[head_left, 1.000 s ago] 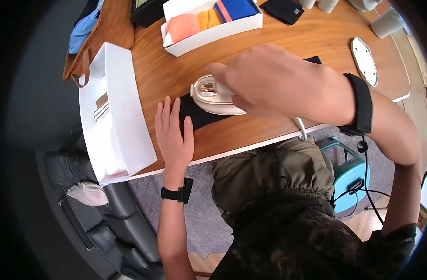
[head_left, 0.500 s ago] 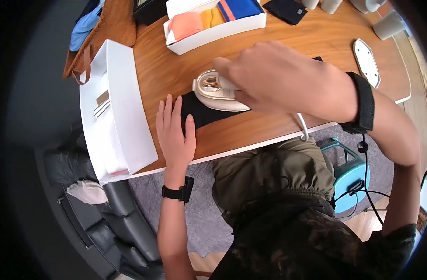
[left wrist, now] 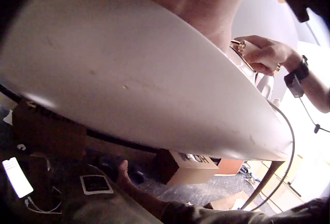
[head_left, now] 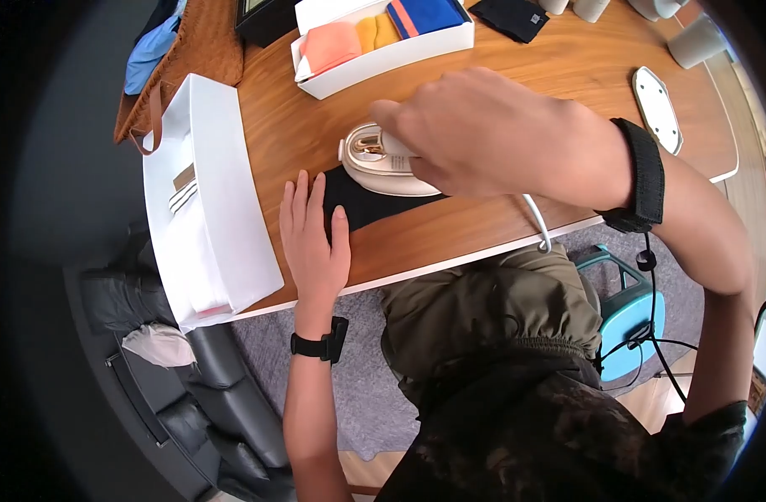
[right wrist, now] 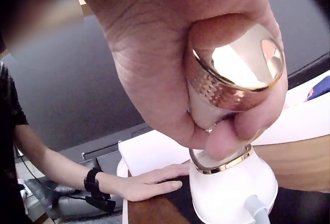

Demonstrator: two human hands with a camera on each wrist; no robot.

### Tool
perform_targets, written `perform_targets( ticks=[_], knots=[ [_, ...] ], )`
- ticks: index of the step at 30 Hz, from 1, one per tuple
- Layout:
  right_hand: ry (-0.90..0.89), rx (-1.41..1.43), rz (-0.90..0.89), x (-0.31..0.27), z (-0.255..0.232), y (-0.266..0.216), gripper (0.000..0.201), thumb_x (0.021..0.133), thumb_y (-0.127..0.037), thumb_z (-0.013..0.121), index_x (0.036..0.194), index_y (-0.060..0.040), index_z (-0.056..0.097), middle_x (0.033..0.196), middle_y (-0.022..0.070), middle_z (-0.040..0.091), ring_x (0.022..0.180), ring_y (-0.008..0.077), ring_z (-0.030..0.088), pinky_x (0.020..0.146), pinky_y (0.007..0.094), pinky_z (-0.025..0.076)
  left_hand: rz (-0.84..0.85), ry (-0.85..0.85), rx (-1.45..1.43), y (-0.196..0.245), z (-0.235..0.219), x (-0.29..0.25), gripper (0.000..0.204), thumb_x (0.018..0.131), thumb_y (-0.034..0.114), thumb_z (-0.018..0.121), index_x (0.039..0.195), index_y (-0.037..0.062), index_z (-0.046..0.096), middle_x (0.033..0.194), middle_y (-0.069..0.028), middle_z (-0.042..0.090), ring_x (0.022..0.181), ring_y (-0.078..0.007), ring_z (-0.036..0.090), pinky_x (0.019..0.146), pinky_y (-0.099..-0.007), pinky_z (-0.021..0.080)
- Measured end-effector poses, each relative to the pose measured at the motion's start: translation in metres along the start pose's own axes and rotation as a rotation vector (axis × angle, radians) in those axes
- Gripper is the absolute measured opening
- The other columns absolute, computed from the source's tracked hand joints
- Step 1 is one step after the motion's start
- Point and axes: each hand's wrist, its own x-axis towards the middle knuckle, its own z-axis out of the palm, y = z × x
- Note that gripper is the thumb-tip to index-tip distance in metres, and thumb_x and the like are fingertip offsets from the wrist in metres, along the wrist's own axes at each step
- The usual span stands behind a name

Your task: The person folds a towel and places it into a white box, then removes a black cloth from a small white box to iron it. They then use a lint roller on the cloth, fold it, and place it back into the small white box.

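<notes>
My right hand [head_left: 491, 138] grips the handle of a small white iron [head_left: 395, 180] with gold trim. In the right wrist view the fingers [right wrist: 258, 118] curl round the iron's gold-capped handle [right wrist: 227, 87]. Beneath the iron lies a flat black cloth [head_left: 362, 205], partly hidden by the iron and the hand. My left hand [head_left: 312, 251] rests flat on the table at the cloth's left end, fingers straight, with the thumb over its edge. A pale cord [head_left: 537, 222] runs from the iron over the table edge.
Left stands a white box [head_left: 211, 167] with white cloth inside. At the back, another white box [head_left: 391, 63] holds folded coloured cloths. A folded black cloth [head_left: 508, 18], a white oval plate [head_left: 656, 109] and a grey cup [head_left: 696, 42] lie toward the right. A turquoise stool [head_left: 630, 318] is below.
The iron has shifted slightly away from the near table edge, then a little back left over the black cloth, still in my right hand. My left hand has stayed in place.
</notes>
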Motion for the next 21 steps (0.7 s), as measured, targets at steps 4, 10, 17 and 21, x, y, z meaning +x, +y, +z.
perform_targets(
  ticks=[4, 10, 17, 21],
  knots=[
    [-0.013, 0.015, 0.001, -0.011, -0.001, 0.000, 0.024, 0.090, -0.014, 0.070, 0.106, 0.0024, 0.063, 0.073, 0.0183, 0.069, 0.074, 0.0388, 0.072, 0.066, 0.0467, 0.057, -0.024, 0.002, -0.016, 0.001, -0.001, -0.001, 0.049, 0.104, 0.025, 0.056, 0.149, 0.0059, 0.055, 0.160, -0.0169, 0.047, 0.151, -0.0412, 0.036, 0.123, -0.0521, 0.029],
    [-0.024, -0.014, 0.049, -0.013, -0.002, -0.001, 0.018, 0.090, -0.013, 0.067, 0.101, 0.0016, 0.066, 0.073, 0.0169, 0.069, 0.074, 0.0365, 0.073, 0.068, 0.0449, 0.059, -0.017, -0.012, 0.001, 0.000, 0.000, 0.000, 0.049, 0.104, 0.026, 0.056, 0.149, 0.0063, 0.055, 0.160, -0.0168, 0.047, 0.151, -0.0408, 0.036, 0.123, -0.0523, 0.029],
    [0.062, -0.054, 0.009, -0.003, 0.005, 0.002, 0.019, 0.089, -0.014, 0.068, 0.101, 0.0015, 0.066, 0.070, 0.0150, 0.068, 0.069, 0.0359, 0.072, 0.066, 0.0432, 0.059, -0.006, 0.005, 0.011, -0.001, 0.000, -0.002, 0.049, 0.104, 0.026, 0.056, 0.150, 0.0068, 0.055, 0.161, -0.0163, 0.046, 0.151, -0.0411, 0.036, 0.123, -0.0522, 0.030],
    [0.080, -0.033, -0.049, -0.014, -0.001, 0.003, 0.019, 0.089, -0.013, 0.068, 0.101, 0.0015, 0.066, 0.070, 0.0154, 0.069, 0.069, 0.0367, 0.072, 0.066, 0.0447, 0.058, -0.014, -0.009, -0.007, 0.001, -0.001, -0.001, 0.049, 0.107, 0.026, 0.052, 0.151, 0.0058, 0.054, 0.162, -0.0167, 0.046, 0.152, -0.0396, 0.036, 0.124, -0.0506, 0.028]
  ],
)
